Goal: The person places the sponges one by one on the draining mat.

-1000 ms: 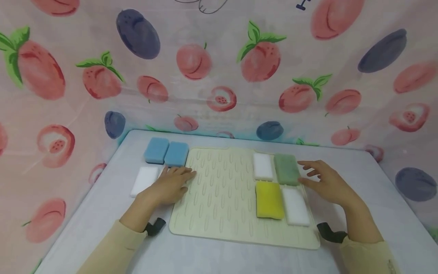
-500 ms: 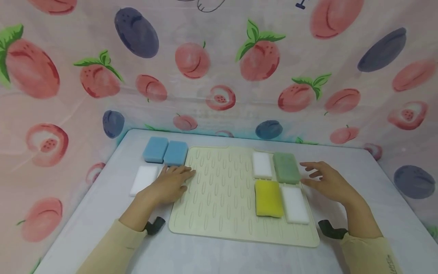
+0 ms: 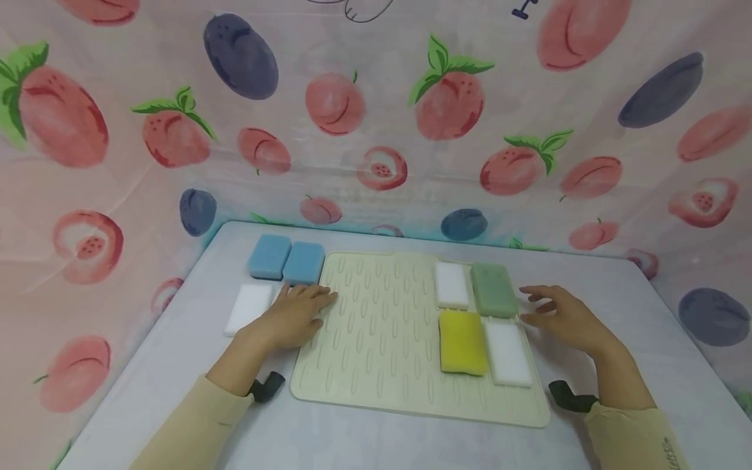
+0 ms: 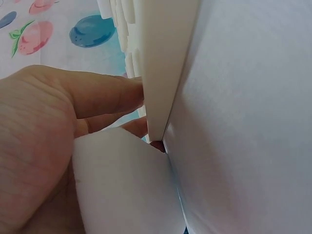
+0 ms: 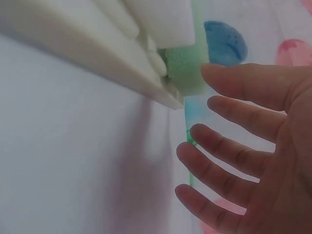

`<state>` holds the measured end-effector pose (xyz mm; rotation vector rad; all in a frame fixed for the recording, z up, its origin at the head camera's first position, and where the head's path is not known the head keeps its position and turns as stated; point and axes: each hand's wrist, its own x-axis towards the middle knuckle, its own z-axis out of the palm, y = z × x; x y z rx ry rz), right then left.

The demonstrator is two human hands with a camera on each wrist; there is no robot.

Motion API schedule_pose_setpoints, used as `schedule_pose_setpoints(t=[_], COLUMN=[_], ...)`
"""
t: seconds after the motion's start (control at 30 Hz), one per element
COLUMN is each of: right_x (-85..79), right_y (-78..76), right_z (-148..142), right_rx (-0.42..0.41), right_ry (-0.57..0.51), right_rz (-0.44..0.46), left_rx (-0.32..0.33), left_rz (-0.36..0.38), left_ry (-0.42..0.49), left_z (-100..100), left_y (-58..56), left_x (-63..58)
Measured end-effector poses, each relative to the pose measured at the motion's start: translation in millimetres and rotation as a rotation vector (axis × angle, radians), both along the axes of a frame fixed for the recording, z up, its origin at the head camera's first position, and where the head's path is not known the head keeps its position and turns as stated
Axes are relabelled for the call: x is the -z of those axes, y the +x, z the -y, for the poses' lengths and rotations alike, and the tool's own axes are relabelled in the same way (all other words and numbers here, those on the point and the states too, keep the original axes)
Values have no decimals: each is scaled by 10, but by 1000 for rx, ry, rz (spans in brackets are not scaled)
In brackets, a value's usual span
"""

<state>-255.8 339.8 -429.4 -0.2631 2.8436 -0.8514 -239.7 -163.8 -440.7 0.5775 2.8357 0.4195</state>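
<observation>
My left hand [image 3: 296, 318] rests at the left edge of the cream ridged mat [image 3: 382, 326]. In the left wrist view its thumb [image 4: 109, 92] touches the mat's side, and a white sponge [image 4: 122, 180] sits close by the palm. That white sponge [image 3: 249, 310] lies left of the hand, partly covered by it. Two blue sponges [image 3: 270, 256] are just beyond the fingers. My right hand [image 3: 566, 321], fingers apart and holding nothing, hovers right of a green sponge [image 3: 495, 290]; the right wrist view shows the hand [image 5: 258, 146] off the mat's edge.
On the mat's right half lie a yellow sponge [image 3: 463, 343] with a dark underside and two white sponges [image 3: 508, 352], beside the green one. A fruit-print curtain [image 3: 376, 117] rises behind the white table [image 3: 376, 444]. Dark straps [image 3: 571, 397] show at both wrists.
My right hand has drawn slightly right and nearer to me, away from the green sponge. The left hand and the sponges stay where they were.
</observation>
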Motion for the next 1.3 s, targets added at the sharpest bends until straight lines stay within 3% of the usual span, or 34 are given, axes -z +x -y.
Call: schedule_pose_setpoints(t=[0.3, 1.3], right_x=[81, 249], right_y=[4, -64], right_z=[-3, -98], right_rx=[51, 23], right_ry=[17, -41], right_rz=[69, 84], left_rx=[8, 1], left_rz=[-8, -6], left_ry=[-5, -6], left_z=[-14, -16], left_y=[12, -10], left_x=[-6, -20])
